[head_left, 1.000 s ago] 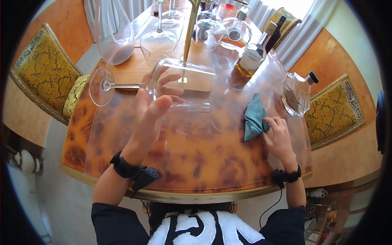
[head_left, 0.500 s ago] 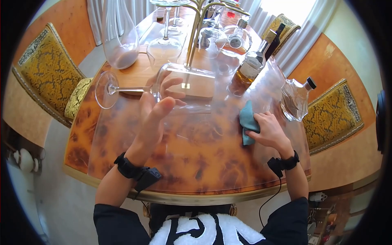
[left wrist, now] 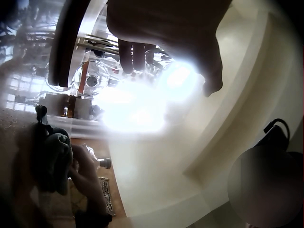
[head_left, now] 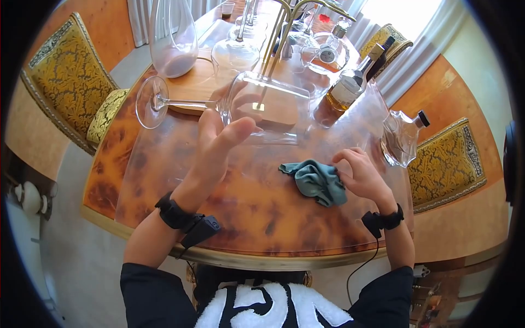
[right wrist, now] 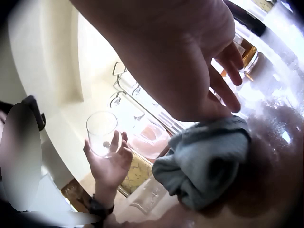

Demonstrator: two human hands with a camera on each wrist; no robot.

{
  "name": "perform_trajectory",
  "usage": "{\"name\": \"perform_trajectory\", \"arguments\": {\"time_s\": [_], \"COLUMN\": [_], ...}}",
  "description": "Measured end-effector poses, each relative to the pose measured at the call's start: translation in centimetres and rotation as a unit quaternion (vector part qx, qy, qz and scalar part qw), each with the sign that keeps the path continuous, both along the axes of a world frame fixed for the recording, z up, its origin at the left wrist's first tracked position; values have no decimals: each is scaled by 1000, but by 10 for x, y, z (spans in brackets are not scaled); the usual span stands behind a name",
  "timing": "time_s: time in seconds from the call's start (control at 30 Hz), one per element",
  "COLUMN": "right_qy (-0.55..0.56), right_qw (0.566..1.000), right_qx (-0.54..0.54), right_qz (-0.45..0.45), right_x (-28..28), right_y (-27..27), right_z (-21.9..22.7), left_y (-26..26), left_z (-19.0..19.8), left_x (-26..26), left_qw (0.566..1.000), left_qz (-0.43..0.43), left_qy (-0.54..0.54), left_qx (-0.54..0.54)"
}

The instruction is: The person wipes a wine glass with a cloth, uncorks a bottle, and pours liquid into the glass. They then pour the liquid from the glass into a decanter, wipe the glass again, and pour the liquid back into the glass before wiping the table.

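Observation:
My left hand (head_left: 216,139) holds a clear stemmed wine glass (head_left: 290,106) on its side above the table. Its fingers are behind the bowl, while the thumb stands out in front; the foot points left and the rim right. In the right wrist view the same glass (right wrist: 101,130) shows its round mouth. A crumpled teal cloth (head_left: 319,183) hangs from my right hand (head_left: 362,174), pinched at its right edge by thumb and fingers. The right wrist view shows the bunched cloth (right wrist: 204,159) below the palm, which hides the pinching fingertips.
Behind the glass stands a brass rack (head_left: 276,41) on a wooden base, with stemmed glasses hanging from it. A tall decanter (head_left: 175,49) is at the back left. An amber liquor bottle (head_left: 345,90) and a faceted decanter (head_left: 401,139) stand at the right. Upholstered chairs flank the table.
My right hand has gathered up the cloth and drawn it left, toward the glass; it now hangs bunched and spread out. The left hand keeps its hold on the glass, and the head view has shifted slightly.

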State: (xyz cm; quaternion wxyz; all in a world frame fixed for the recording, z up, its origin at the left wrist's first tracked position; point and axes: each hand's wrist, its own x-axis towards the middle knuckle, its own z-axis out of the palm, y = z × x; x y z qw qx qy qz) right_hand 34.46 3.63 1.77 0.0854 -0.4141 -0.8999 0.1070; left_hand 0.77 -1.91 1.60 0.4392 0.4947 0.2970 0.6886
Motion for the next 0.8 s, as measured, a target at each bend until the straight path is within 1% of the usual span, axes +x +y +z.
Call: {"name": "perform_trajectory", "arguments": {"time_s": [0.03,0.1,0.13,0.2,0.3,0.43,0.5,0.53,0.57,0.63,0.67,0.7,0.73,0.8], "right_qy": [0,88,87,65,63,24,32,21,21,20,19,39,60,44], "right_qw": [1000,996,996,993,991,989,962,959,959,976,976,991,998,999], "right_qx": [0,14,12,97,119,139,251,249,249,174,174,96,17,20], "right_qz": [2,14,14,26,26,48,106,135,136,131,130,82,32,6], "right_x": [-2,-12,-17,-25,-36,-23,-23,-26,-28,-30,-27,-21,-16,-16], "right_y": [-4,-17,-23,-35,-51,-45,-50,-53,-57,-64,-61,-55,-51,-37], "right_z": [1,7,11,18,17,0,-4,-8,-7,-3,-2,-1,1,8], "left_y": [0,1,1,0,2,2,0,0,1,2,2,2,2,0], "left_z": [0,-1,-2,-2,-3,-4,-2,-1,-2,-4,-4,-4,-4,-3], "left_x": [-1,-1,0,0,-1,-1,-1,-1,-2,-2,-2,-2,-1,1], "left_qw": [1000,1000,1000,1000,1000,1000,1000,1000,1000,1000,1000,1000,1000,1000], "left_qz": [-2,5,9,7,7,4,5,1,2,5,5,5,3,1], "left_qy": [3,1,-1,-2,-3,2,6,13,13,11,11,8,7,6], "left_qx": [2,-2,-6,-8,-5,-5,-7,-6,-6,-6,-7,-6,-5,-5]}}
